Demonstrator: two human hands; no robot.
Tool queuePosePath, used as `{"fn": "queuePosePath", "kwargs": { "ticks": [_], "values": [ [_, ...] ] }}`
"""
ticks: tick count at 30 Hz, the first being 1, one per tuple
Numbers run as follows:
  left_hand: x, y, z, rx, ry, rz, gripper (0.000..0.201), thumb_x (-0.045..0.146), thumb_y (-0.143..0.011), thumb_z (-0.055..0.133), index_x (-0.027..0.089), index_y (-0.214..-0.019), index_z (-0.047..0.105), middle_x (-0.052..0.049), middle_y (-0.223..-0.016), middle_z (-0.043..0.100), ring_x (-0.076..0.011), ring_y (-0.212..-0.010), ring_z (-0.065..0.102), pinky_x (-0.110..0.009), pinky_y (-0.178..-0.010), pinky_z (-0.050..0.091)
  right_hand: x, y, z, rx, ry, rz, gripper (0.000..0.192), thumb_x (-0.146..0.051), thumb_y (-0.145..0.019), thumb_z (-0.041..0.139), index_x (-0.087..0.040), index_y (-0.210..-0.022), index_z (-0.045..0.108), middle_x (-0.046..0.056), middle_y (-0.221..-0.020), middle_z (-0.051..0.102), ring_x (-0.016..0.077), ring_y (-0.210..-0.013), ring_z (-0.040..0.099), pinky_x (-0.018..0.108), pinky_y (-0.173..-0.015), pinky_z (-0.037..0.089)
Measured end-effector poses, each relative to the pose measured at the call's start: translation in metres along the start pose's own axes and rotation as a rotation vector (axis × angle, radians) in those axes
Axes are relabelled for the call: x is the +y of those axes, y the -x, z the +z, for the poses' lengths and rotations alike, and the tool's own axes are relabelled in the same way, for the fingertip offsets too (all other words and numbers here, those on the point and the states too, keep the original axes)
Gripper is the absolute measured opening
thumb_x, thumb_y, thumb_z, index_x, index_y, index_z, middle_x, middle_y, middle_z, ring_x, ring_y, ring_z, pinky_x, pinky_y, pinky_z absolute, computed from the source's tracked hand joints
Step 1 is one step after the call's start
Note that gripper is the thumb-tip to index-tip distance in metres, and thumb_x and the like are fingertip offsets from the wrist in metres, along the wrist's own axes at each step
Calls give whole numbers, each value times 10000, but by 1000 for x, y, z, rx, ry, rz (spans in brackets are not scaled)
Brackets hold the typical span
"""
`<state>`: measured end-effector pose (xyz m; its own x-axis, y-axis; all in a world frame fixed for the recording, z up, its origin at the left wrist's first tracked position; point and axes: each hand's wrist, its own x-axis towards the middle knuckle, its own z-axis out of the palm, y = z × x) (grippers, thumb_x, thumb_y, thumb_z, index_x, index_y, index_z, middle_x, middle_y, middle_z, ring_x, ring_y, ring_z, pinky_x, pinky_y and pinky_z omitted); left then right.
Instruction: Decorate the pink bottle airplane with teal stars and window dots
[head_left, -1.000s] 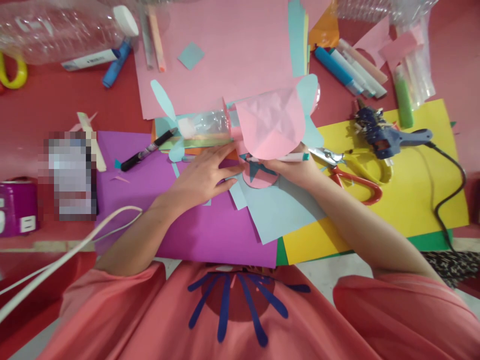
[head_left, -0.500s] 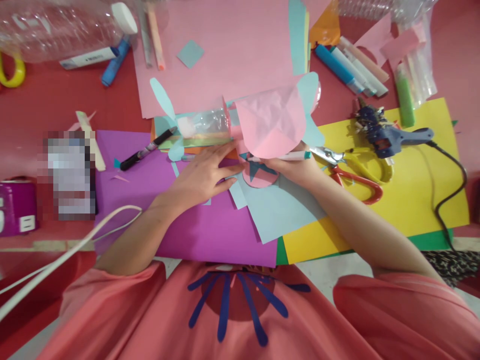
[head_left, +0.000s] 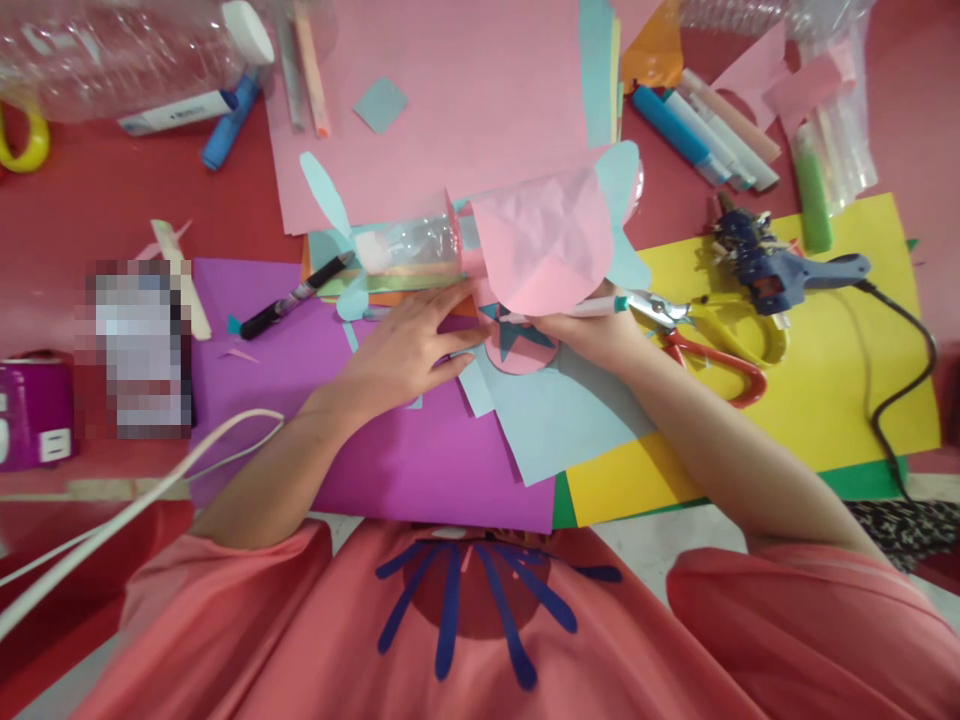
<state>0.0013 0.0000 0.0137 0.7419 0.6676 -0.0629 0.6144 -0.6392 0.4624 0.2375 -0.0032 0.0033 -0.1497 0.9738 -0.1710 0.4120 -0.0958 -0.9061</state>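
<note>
Pink paper disc bearing a teal star lies on a light-blue sheet, pressed flat at its edge by the open left hand. The right hand, just beside the disc, grips a white marker over it; red-handled scissors lie near that hand on the red tabletop.

Bright, even light, soft shadows; edges bowed and slightly blurred throughout.
</note>
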Motion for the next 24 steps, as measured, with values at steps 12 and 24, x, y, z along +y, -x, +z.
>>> {"fn": "queuePosePath", "kwargs": {
  "ticks": [12, 24],
  "values": [
    [-1, 0, 1, 14, -10, 21, 301, 290, -978, 520, 248, -1229, 681, -111, -1475, 476, -314, -1310, 501, -508, -1069, 454, -10, 0, 3, 113, 8, 10, 261, -207, -673, 601, -224, -567, 363, -52, -545, 407, 93, -554, 339, 273, -527, 301],
    [-2, 0, 1, 5, 28, 3, 310, 309, -989, 485, 223, -1199, 697, -107, -1417, 514, -292, -1278, 501, -494, -1084, 434, -6, 4, 4, 187, -35, -29, 340, -305, -718, 672, -223, -555, 385, -27, -565, 484, 125, -623, 483, 269, -571, 437]
  ]
}}
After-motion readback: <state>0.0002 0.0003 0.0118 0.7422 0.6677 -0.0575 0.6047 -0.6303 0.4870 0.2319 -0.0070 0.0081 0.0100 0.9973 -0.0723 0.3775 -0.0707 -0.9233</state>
